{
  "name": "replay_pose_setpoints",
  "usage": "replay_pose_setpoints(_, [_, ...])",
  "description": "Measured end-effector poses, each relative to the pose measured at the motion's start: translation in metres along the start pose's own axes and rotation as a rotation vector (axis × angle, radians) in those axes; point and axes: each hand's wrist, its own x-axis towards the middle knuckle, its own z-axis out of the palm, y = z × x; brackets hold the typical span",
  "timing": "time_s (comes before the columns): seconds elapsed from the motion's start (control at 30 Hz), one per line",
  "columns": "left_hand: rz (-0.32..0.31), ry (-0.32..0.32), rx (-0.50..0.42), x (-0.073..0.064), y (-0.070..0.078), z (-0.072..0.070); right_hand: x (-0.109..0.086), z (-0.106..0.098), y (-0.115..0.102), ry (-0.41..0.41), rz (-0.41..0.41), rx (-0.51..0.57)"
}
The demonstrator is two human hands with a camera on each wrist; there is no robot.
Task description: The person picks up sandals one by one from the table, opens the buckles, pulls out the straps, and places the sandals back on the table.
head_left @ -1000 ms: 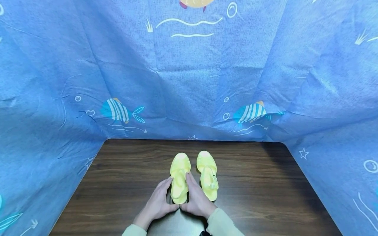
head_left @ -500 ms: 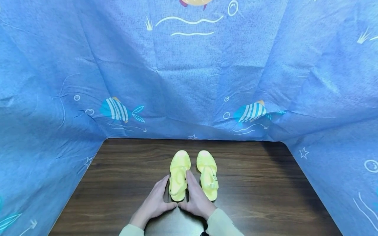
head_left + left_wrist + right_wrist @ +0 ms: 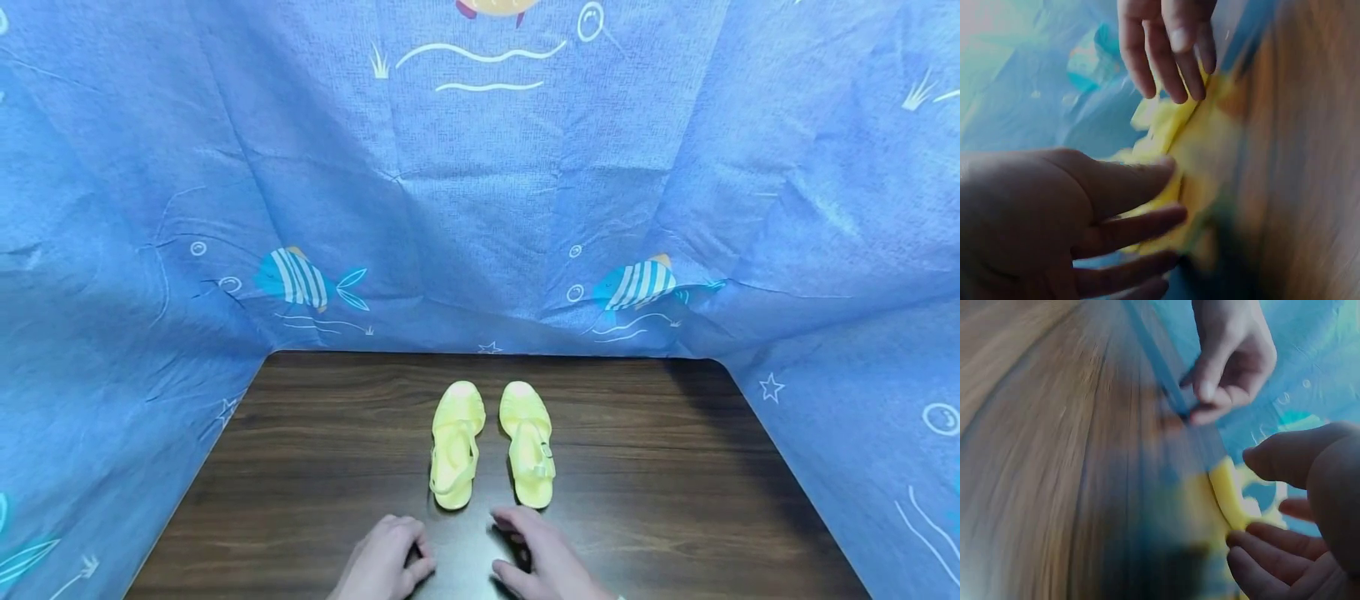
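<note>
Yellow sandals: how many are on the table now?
2. The left sandal and the right sandal lie side by side at the middle of the table, just beyond both hands. None seems hidden.

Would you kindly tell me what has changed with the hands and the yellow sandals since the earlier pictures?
Both hands let go of the left sandal and drew back toward the person; the left hand and right hand now hold nothing. The right sandal and table stayed put.
</note>
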Motion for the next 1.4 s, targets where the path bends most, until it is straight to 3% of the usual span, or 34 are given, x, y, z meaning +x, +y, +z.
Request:
replay_pose_setpoints(0.07, [0.127,-0.001,-0.101,0.003,0.001,0.014,-0.008,-0.008,0.005,0.066,-0.067,0.012])
replay_pose_setpoints(0.17, [0.261,0.008,-0.229,0.011,0.009,0.036,-0.014,-0.018,0.015,0.188,-0.164,0.003])
replay_pose_setpoints(0.27, [0.303,0.019,-0.222,0.02,0.022,0.051,-0.017,-0.029,0.023,0.285,-0.173,-0.035])
replay_pose_setpoints(0.4, [0.196,-0.026,-0.166,0.037,0.044,0.056,-0.017,-0.042,0.035,0.373,-0.08,-0.118])
replay_pose_setpoints(0.47, [0.117,-0.052,-0.163,0.046,0.05,0.059,-0.015,-0.046,0.041,0.374,-0.009,-0.141])
replay_pose_setpoints(0.53, [0.02,-0.074,-0.167,0.055,0.056,0.062,-0.013,-0.05,0.047,0.324,0.083,-0.153])
replay_pose_setpoints(0.63, [-0.116,-0.086,-0.189,0.069,0.062,0.069,-0.007,-0.054,0.056,0.184,0.226,-0.151])
replay_pose_setpoints(0.73, [-0.195,-0.082,-0.219,0.083,0.065,0.077,0.001,-0.055,0.065,0.053,0.311,-0.139])
replay_pose_setpoints(0.8, [-0.209,-0.077,-0.225,0.091,0.067,0.081,0.006,-0.054,0.07,0.007,0.324,-0.126])
replay_pose_setpoints(1.0, [-0.153,-0.06,-0.184,0.102,0.067,0.085,0.019,-0.048,0.074,-0.04,0.306,-0.102])
replay_pose_setpoints(1.23, [-0.101,-0.08,-0.22,0.104,0.067,0.083,0.019,-0.048,0.074,-0.042,0.331,-0.088])
replay_pose_setpoints(1.4, [-0.11,-0.104,-0.228,0.103,0.069,0.081,0.015,-0.05,0.073,-0.028,0.343,-0.097])
